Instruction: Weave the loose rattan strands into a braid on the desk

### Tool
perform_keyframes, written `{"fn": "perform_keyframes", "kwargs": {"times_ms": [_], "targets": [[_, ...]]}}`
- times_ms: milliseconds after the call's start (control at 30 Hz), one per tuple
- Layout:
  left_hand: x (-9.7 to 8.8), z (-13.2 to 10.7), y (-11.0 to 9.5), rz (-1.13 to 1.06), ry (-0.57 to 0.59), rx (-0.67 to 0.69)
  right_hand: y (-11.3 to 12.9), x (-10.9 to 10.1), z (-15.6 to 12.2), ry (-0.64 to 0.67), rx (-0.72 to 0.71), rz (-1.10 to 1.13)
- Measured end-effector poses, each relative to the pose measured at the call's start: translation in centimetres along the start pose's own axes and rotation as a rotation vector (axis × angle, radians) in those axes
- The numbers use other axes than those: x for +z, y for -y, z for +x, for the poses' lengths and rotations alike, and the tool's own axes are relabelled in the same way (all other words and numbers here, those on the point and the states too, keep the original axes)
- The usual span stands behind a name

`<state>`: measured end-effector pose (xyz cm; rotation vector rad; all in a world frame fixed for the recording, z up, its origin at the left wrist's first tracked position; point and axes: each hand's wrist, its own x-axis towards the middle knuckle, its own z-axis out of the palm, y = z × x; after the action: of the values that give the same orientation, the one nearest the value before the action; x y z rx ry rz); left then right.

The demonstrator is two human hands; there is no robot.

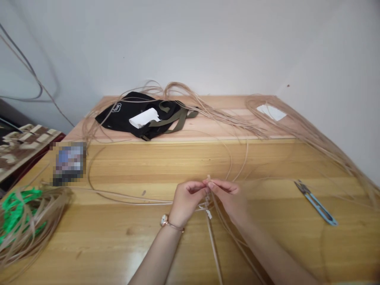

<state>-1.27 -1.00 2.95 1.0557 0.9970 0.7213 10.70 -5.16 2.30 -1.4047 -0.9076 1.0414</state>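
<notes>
My left hand (190,198) and my right hand (227,196) meet over the middle of the wooden table, thumbs and forefingers pinched together on thin tan weaving strips (211,233). A short strip end pokes up above the fingertips. Below the pinch, the strips cross in a small woven or knotted part, with a bit of white tie (209,214) on it. Loose strips run left past my left wrist, toward me between my forearms, and beyond my right hand. My fingers hide most of the crossing.
Blue thread snips (316,204) lie at the right. A strip coil with green ribbon (22,213) is at the left. Toward the wall (208,47) are a black bag (121,122), a white paper roll (144,118), white paper (273,112) and long strip bundles (323,146).
</notes>
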Motion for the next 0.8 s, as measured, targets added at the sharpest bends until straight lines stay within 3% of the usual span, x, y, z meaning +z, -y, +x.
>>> {"fn": "perform_keyframes", "kwargs": {"times_ms": [200,400,633,800], "targets": [[0.2,-0.1,-0.2,0.051,0.005,-0.031,-0.1,0.3,-0.1,0.006,-0.112,-0.080],[0.5,-0.1,0.3,0.238,-0.029,0.058,-0.3,0.2,0.0,0.012,-0.094,-0.070],[0.0,-0.1,0.4,0.260,0.019,0.047,-0.1,-0.2,0.1,0.072,-0.034,-0.055],[-0.3,-0.1,0.6,0.245,0.051,0.014,1.0,-1.6,0.3,-0.032,0.025,-0.106]]}}
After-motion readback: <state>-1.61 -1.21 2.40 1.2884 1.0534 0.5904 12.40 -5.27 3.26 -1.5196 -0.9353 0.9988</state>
